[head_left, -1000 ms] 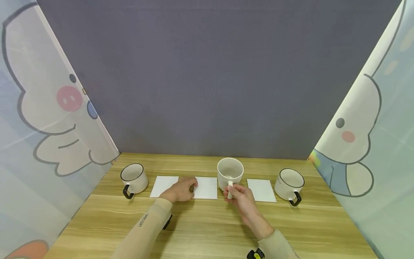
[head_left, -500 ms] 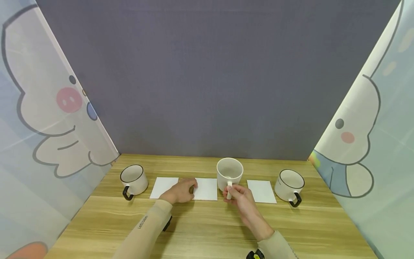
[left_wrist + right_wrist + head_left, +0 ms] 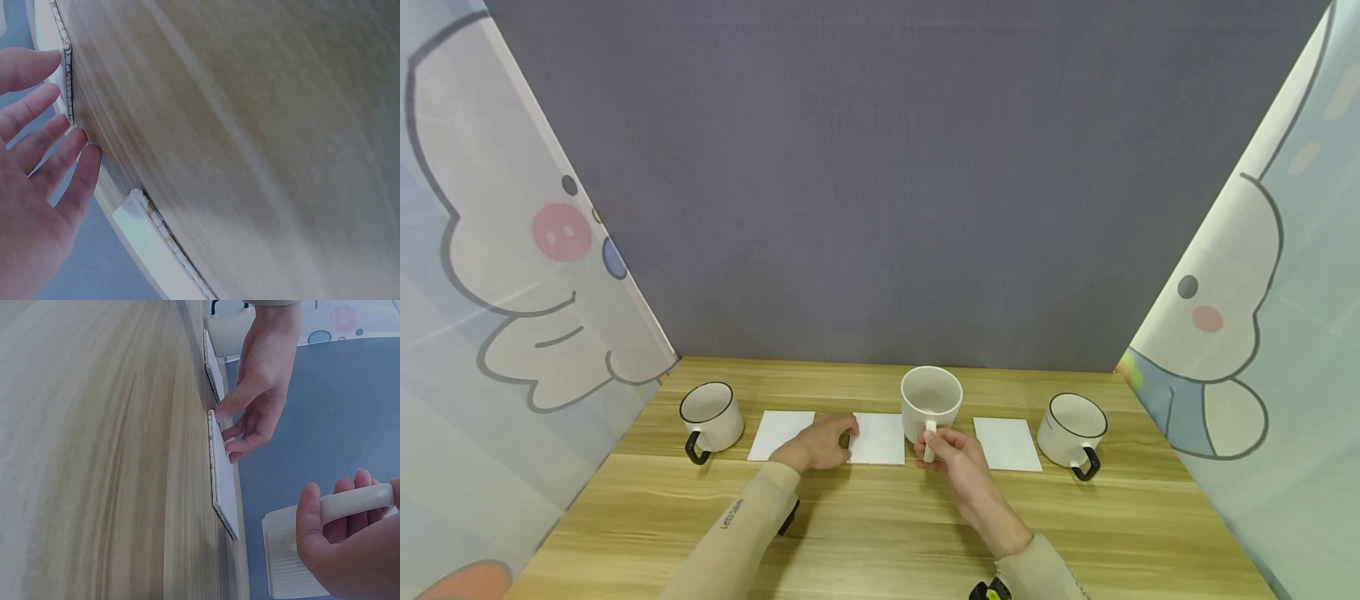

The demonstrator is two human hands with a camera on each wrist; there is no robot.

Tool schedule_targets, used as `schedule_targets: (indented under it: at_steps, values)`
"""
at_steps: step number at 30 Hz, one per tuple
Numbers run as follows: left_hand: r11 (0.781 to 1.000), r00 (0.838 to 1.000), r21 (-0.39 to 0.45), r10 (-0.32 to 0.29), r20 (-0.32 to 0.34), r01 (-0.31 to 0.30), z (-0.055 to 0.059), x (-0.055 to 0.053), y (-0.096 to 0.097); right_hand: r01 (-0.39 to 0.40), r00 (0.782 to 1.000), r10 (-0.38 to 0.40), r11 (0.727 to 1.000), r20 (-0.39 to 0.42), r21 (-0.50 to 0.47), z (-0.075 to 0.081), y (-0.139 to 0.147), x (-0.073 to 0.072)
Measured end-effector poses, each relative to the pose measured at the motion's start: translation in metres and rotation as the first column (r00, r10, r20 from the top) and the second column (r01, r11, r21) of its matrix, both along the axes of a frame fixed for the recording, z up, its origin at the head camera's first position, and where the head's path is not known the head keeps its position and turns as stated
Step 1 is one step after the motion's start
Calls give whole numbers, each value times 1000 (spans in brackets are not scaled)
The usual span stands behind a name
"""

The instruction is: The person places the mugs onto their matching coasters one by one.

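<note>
My right hand (image 3: 964, 468) pinches the handle of a plain white mug (image 3: 931, 398), which is upright at the right edge of the middle white square tile (image 3: 880, 438) in the head view. Ribbed walls show on this mug (image 3: 294, 565) in the right wrist view. My left hand (image 3: 820, 442) reaches over the gap between the left white square tile (image 3: 775, 428) and the middle one. Its thumb and fingertips touch the middle tile's left end, with the fingers loosely bent and apart. The left wrist view shows the tile's mottled edge beside the thumb (image 3: 37, 65).
A white mug with black rim and black handle (image 3: 718, 425) stands at the far left. Its like, another black-handled mug (image 3: 1067, 437), is at the far right, beside a third white tile (image 3: 1006, 443). A dark grey panel (image 3: 880, 200) rises behind the wooden table (image 3: 880, 533).
The white mug in my right hand has shifted very slightly left, toward the middle tile. My left hand stays in place at that tile's end.
</note>
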State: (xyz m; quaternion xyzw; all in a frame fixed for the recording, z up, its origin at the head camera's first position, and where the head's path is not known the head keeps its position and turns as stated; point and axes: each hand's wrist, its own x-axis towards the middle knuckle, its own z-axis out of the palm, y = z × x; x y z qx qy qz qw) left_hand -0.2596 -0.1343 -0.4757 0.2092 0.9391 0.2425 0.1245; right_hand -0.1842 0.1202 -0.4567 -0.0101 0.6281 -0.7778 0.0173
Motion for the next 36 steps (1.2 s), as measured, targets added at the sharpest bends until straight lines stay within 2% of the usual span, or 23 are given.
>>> schedule_targets:
  at_steps: [14,36]
  values:
    - [1000,1000,-3,1,1,-1,2,0,1,10,1000,-9,1000,13,-12,-2,-6,-3]
    - [1000,1000,14,2,-12,-2,0,-2,-1,2,1000,-2,999,-1,-32,3,-18,-3]
